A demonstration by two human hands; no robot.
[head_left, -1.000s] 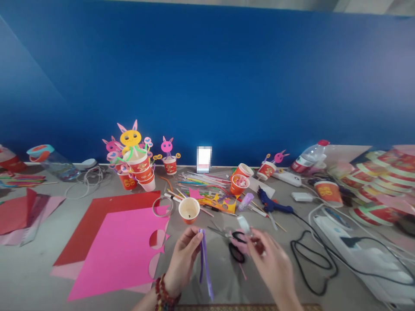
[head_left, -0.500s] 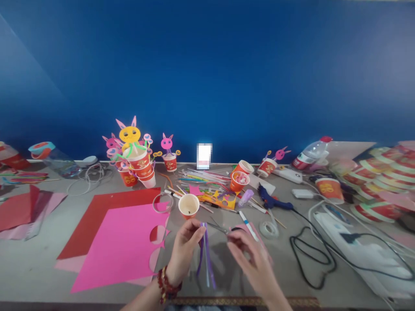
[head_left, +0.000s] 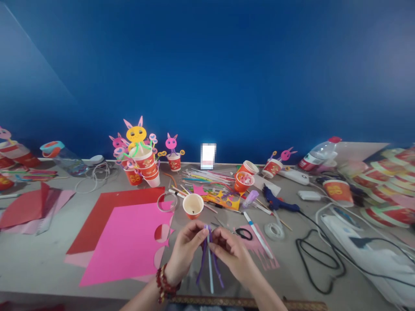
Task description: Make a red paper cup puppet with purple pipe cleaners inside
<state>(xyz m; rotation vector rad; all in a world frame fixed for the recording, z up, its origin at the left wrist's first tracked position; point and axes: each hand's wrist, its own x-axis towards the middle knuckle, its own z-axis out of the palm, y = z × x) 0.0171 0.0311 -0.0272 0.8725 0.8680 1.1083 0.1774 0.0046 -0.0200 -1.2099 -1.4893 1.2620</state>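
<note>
My left hand point(head_left: 189, 244) is closed, its thumb and finger pinching the top of a pale straw-like stick point(head_left: 210, 268) with thin purple strips point(head_left: 221, 278) hanging on either side of it. My right hand point(head_left: 231, 252) meets it from the right, fingertips pinched around the upper end of the right-hand purple strip. Just beyond my right fingers lie scissors point(head_left: 244, 233) with black handles, blades partly hidden. Past my hands stands a paper cup point(head_left: 193, 205), its open top showing a small dark spot inside.
Pink paper point(head_left: 126, 246) and red paper point(head_left: 94, 216) lie at the left. A blue glue gun point(head_left: 280, 202), a tape roll point(head_left: 274, 231), a marker point(head_left: 257, 233) and a white power strip point(head_left: 363, 250) with cords fill the right. Stacked cups with a yellow rabbit figure point(head_left: 136, 134) stand behind.
My right hand has let go of the scissors, which now lie on the table, and has moved left to the purple strip. The strips have spread apart around the stick.
</note>
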